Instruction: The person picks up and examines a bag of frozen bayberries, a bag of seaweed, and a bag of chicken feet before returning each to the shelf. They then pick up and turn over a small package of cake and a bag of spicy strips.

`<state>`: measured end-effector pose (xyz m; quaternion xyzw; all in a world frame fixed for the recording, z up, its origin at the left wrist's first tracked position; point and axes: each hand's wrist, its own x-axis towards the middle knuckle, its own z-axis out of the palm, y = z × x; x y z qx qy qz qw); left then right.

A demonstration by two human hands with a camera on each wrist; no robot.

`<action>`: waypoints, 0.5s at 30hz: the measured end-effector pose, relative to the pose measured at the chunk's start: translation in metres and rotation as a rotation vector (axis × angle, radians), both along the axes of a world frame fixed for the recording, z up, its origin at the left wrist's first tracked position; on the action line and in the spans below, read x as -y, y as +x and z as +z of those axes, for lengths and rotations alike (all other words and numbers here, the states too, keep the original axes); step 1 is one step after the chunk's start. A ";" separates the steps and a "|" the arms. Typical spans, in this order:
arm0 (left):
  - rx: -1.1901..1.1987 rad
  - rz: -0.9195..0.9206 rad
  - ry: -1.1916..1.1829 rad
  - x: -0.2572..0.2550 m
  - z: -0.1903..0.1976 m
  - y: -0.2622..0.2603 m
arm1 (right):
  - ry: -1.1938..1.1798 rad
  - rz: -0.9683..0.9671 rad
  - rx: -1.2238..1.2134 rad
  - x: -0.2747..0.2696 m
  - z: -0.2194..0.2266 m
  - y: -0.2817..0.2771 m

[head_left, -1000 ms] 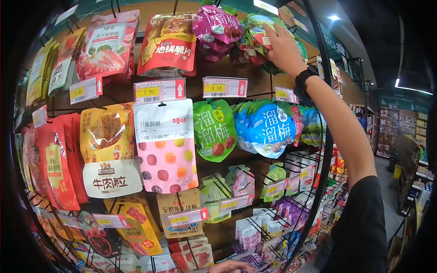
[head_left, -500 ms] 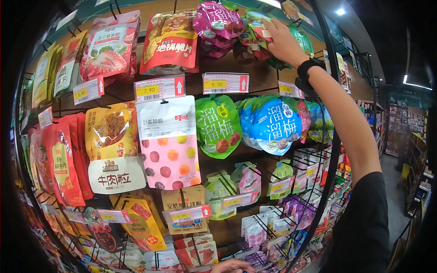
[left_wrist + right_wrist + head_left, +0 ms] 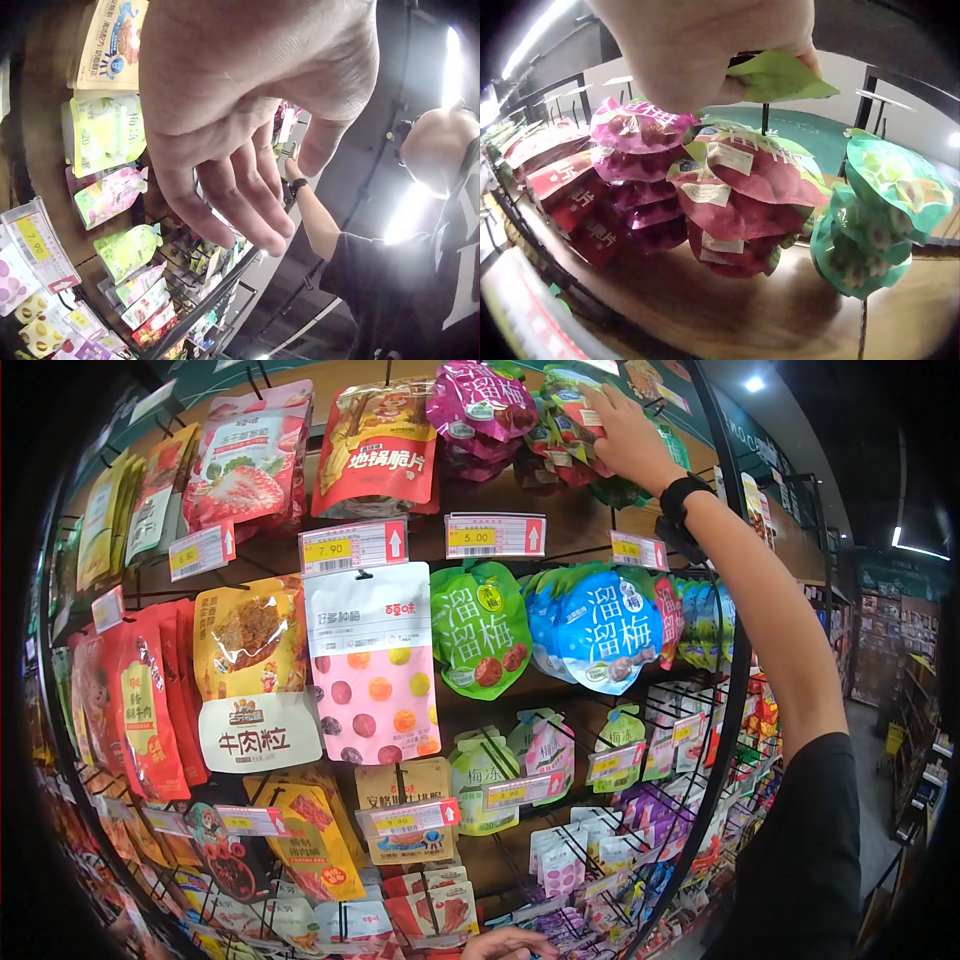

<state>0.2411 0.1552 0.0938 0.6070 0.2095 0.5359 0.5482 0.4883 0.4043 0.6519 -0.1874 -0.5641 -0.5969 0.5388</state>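
At the top right of the head view, my right hand (image 3: 637,444) is on a green and red pouch (image 3: 570,410) on the upper hook. The right wrist view shows this hand (image 3: 712,45) pinching a green pouch (image 3: 784,77) above a hanging stack of dark red pouches (image 3: 742,195). Purple pouches (image 3: 641,150) hang on one side of that stack and teal ones (image 3: 896,187) on the other. My left hand (image 3: 508,944) is low at the bottom edge of the head view. In the left wrist view that hand (image 3: 240,112) has its fingers loosely bent and holds nothing visible.
Blue plum bags (image 3: 605,630), a green bag (image 3: 482,630) and a pink-dotted pouch (image 3: 372,670) hang on the row below. Price tags (image 3: 497,536) stick out on hooks beneath the upper row. A black rack post (image 3: 735,710) stands beside my right arm, with an aisle beyond.
The head view has shifted slightly over the rack. My right hand stays at the green and red pouch, and my left hand remains low near the bottom edge.
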 end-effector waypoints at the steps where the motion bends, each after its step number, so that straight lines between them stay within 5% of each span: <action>1: 0.015 -0.006 0.000 0.000 0.000 0.001 | 0.004 0.010 0.004 0.000 0.001 0.000; 15: 0.037 0.002 -0.020 0.001 -0.010 0.006 | -0.063 0.064 0.203 0.013 0.019 0.024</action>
